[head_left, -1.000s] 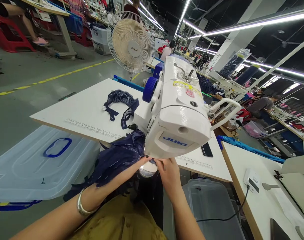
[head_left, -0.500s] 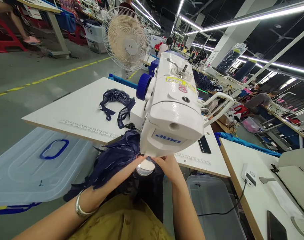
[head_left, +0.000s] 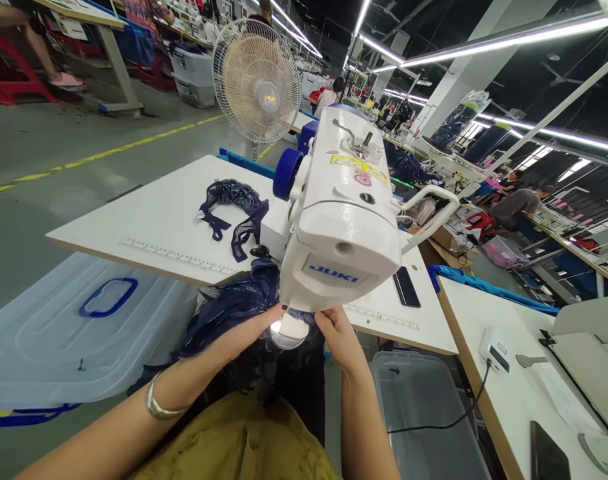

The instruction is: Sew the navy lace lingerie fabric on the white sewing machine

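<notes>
A white JUKI sewing machine (head_left: 341,220) stands before me, its head covering part of my work. Bunched navy sheer fabric (head_left: 229,303) spills from under the head down over my lap on the left. My left hand (head_left: 261,327) is on this fabric just left of the needle area, its fingertips partly hidden by the machine. To the right, my right hand (head_left: 338,328) has its thumb and curled fingers closed at the fabric's edge. Between the hands a round, shiny, bright disc-like piece (head_left: 290,330) shows below the head; I cannot tell what it is.
A coil of navy fabric strips (head_left: 234,207) lies on the white table (head_left: 134,213). A phone (head_left: 407,287) rests right of the machine. Lidded plastic bin (head_left: 49,333) at left, open grey bin (head_left: 429,400) at right. A fan (head_left: 257,80) stands behind; another person (head_left: 519,203) sits far right.
The view has shifted slightly. My right hand has opened a little away from the machine head, showing more of its fingers. The left hand stays on the fabric.
</notes>
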A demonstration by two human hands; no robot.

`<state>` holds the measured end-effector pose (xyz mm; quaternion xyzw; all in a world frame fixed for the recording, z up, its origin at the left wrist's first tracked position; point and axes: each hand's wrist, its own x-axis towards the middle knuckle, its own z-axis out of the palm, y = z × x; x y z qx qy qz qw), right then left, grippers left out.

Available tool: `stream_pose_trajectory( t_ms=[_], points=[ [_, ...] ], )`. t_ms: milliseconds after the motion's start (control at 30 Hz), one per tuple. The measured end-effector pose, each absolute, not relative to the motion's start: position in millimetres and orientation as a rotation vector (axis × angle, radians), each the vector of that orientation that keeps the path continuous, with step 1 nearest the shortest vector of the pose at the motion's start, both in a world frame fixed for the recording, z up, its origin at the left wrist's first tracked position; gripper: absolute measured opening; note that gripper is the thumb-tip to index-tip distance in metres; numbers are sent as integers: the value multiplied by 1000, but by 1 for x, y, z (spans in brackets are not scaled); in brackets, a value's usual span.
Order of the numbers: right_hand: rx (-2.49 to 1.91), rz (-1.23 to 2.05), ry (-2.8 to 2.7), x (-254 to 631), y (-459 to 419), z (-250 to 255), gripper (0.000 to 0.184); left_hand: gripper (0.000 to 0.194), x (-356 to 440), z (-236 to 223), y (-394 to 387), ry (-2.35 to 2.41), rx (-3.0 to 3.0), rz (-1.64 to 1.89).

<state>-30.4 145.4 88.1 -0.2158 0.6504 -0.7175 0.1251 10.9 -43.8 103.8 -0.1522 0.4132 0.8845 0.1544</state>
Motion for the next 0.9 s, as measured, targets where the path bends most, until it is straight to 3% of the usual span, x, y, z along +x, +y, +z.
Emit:
stream_pose_trajectory(
  t_ms=[67, 167, 267, 533, 900],
  points=[
    [-618, -2111, 1933, -28, 148, 81, 16, 37, 11, 111, -45, 1464, -404, 2395],
    [-580, -2098, 1995, -28, 151, 77, 15, 50, 14, 120, -46, 1780, -423, 2241],
    [-538, -2072, 2038, -29, 153, 78, 14, 60, 16, 126, -47, 1795, -542, 2303],
    [-539, -2121, 1992, -29, 147, 77, 6, 32, 17, 132, -50, 1881, -687, 2326],
    [-536, -2027, 2047, -29, 148, 79, 10, 34, 20, 136, -61, 2104, -616, 2131]
  ],
)
